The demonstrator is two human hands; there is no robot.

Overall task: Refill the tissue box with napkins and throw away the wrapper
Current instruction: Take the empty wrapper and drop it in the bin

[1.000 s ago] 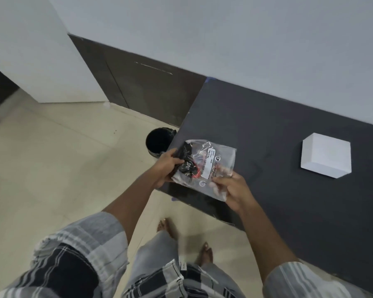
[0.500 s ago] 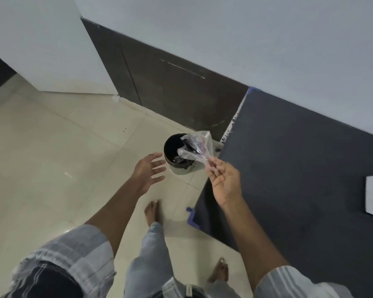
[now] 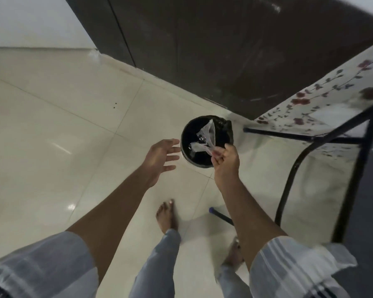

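beside table leg (image 3: 289,181), bin (image 3: 187,134)

The clear, crumpled plastic wrapper (image 3: 205,137) is hanging pinched at its lower corner in the right hand's (image 3: 225,159) grip, directly above the open mouth of the black bin (image 3: 186,145).

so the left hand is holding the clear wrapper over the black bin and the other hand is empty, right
Not quite: the head view shows the right hand pinching the clear wrapper over the black bin. The left hand is the empty one, fingers spread beside the bin. The rest stands.
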